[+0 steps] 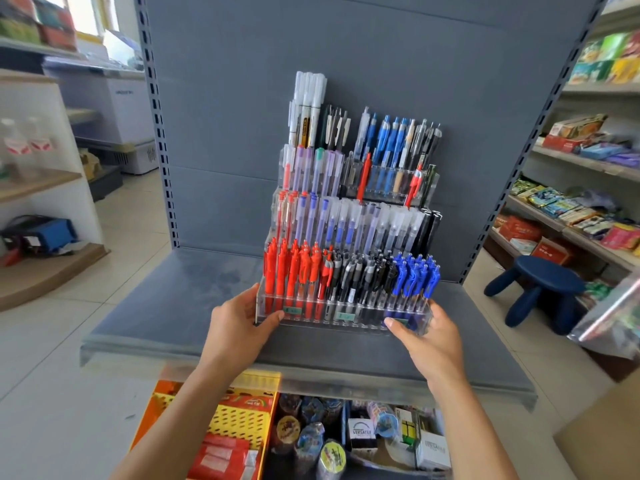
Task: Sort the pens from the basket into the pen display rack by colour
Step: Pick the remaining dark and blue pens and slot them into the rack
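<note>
grey shelf (166, 306) bears the pen display rack (360, 318); left hand (235, 323) and right hand (427, 336) fingers clamp its front corners.

A grey shelf (173, 306) and back panel (242, 98) stand over pale floor tiles (121, 271), with stocked shelves (588, 161) and a blue stool (543, 289) at right and a bright window (93, 15) upper left.

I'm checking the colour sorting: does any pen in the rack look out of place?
Yes. In the upper right section of the rack, two red pens stand among blue pens, the right one leaning. One green-capped pen sits among lilac-capped ones on the left.
</note>
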`<state>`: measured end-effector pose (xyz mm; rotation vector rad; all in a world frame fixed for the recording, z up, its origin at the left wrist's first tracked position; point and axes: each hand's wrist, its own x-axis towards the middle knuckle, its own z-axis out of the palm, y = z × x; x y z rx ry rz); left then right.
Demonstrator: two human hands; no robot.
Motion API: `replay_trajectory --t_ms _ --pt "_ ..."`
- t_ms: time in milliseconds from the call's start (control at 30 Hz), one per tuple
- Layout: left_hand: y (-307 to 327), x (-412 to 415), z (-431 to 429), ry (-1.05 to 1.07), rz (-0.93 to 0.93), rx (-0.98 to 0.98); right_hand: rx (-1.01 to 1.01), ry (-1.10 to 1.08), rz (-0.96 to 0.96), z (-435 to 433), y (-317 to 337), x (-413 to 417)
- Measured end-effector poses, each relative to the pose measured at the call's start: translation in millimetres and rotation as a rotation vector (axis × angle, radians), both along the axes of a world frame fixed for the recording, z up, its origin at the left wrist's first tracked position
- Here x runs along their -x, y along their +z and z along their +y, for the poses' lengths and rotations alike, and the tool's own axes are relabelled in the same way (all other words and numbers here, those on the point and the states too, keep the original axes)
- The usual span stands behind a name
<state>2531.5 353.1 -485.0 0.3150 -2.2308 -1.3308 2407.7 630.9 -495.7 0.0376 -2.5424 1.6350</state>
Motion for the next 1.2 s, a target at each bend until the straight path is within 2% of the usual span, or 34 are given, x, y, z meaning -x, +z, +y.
replay_trajectory --t_ms 667,1033,1133,1200 --pt "2 3 6 0.172 0.009 0.005 -0.137 0.012 0.005 -3 3 0" --pt "2 4 5 0.207 -0.021 0.035 -0.082 -0.005 -0.007 -11 12 -10" --pt "8 -1 12 0.239 -0.086 0.099 -0.124 0.02 -0.047 -12 22 -19" --pt "14 -6 18 0.214 -0.205 0.161 -0.169 0.029 -0.112 -13 33 -27"
